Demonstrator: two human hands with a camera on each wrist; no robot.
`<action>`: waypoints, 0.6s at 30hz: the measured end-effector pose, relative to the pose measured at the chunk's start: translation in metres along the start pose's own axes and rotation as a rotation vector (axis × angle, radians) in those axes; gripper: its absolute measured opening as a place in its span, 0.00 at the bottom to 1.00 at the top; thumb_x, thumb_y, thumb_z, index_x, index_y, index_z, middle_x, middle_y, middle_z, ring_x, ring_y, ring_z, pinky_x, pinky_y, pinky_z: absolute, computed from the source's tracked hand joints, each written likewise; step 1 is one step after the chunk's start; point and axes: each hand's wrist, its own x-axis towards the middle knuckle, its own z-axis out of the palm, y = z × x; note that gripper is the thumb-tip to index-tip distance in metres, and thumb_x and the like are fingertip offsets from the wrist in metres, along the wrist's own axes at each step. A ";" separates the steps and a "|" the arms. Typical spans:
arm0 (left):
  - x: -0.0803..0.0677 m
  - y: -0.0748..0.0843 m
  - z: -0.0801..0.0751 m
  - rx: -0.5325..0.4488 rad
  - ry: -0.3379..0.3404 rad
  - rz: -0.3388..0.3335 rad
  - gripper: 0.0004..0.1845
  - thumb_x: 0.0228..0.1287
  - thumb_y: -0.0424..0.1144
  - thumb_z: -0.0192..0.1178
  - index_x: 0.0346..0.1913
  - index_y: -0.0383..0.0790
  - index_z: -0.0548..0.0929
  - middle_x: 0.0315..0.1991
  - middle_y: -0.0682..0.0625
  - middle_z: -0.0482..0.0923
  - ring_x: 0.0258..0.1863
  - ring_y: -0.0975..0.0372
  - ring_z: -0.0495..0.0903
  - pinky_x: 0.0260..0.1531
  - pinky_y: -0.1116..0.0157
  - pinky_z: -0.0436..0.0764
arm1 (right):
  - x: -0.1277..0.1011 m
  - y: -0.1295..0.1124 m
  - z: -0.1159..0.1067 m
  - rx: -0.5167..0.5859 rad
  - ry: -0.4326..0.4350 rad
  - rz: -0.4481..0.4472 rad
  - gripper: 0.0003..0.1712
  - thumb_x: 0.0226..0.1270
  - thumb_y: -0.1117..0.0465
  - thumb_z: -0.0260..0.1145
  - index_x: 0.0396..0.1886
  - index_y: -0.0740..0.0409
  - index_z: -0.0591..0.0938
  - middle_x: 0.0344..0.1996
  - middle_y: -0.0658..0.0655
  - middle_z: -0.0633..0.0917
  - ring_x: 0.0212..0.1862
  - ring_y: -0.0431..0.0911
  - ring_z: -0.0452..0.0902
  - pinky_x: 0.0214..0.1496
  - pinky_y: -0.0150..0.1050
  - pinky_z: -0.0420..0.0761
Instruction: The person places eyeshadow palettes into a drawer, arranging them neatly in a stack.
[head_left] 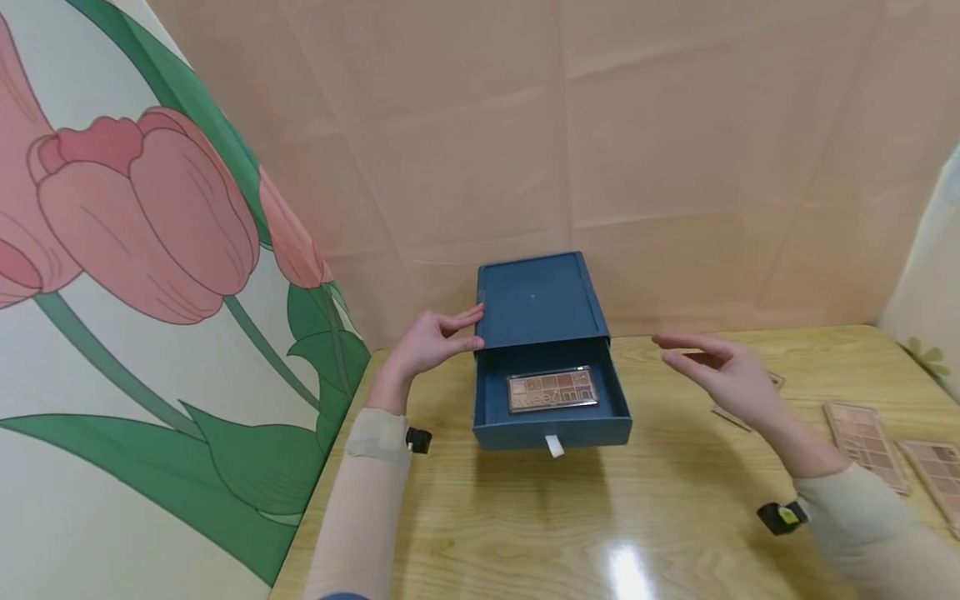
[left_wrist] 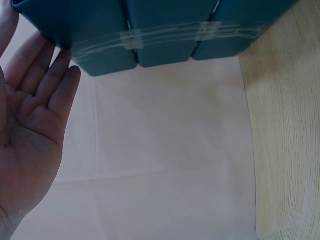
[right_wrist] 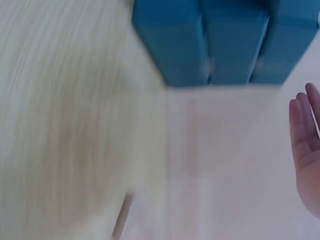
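A dark blue drawer box stands on the table, and the left wrist view shows it is made of three stacked units. Its top drawer is pulled out toward me, with a white pull tab on the front. Flat inside lies an eyeshadow palette with a clear lettered lid. My left hand touches the box's left side with its extended fingertips, the thumb near the front corner. Off to the right of the box, my right hand hovers in the air with fingers stretched toward it, holding nothing.
Two more eyeshadow palettes lie on the table at the right. Another palette is mostly hidden behind my right hand. A pinkish sheet hangs behind the box, and a tulip-painted wall borders the left.
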 end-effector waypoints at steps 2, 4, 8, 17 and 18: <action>0.000 0.000 -0.001 0.005 0.001 -0.003 0.31 0.70 0.52 0.73 0.73 0.50 0.81 0.74 0.61 0.74 0.66 0.53 0.81 0.30 0.61 0.69 | 0.000 0.020 -0.014 0.009 -0.001 0.036 0.23 0.82 0.59 0.67 0.71 0.58 0.83 0.64 0.45 0.86 0.56 0.28 0.83 0.52 0.23 0.79; 0.000 0.000 -0.001 0.009 -0.001 -0.004 0.31 0.71 0.52 0.73 0.73 0.50 0.81 0.74 0.61 0.74 0.67 0.52 0.81 0.30 0.61 0.69 | 0.000 0.041 -0.028 0.005 0.004 0.077 0.25 0.82 0.59 0.66 0.73 0.60 0.81 0.64 0.42 0.85 0.55 0.25 0.81 0.52 0.22 0.78; 0.000 -0.001 -0.003 0.014 -0.002 -0.007 0.31 0.71 0.52 0.73 0.73 0.50 0.80 0.74 0.61 0.74 0.72 0.54 0.77 0.33 0.61 0.72 | -0.002 0.082 -0.055 -0.054 0.007 0.139 0.28 0.83 0.55 0.66 0.77 0.58 0.77 0.65 0.36 0.82 0.54 0.19 0.77 0.50 0.19 0.76; -0.001 -0.001 -0.003 0.009 0.000 0.003 0.31 0.71 0.52 0.73 0.73 0.49 0.81 0.74 0.60 0.74 0.64 0.55 0.83 0.26 0.60 0.64 | -0.016 0.138 -0.086 -0.230 -0.013 0.266 0.36 0.83 0.44 0.64 0.82 0.54 0.72 0.77 0.73 0.68 0.64 0.53 0.83 0.41 0.19 0.74; -0.001 -0.001 -0.003 0.006 0.000 0.003 0.31 0.71 0.52 0.73 0.73 0.49 0.81 0.74 0.60 0.74 0.65 0.55 0.82 0.27 0.60 0.65 | -0.016 0.140 -0.087 -0.249 -0.019 0.271 0.37 0.82 0.43 0.64 0.82 0.55 0.72 0.77 0.76 0.67 0.66 0.63 0.80 0.41 0.19 0.73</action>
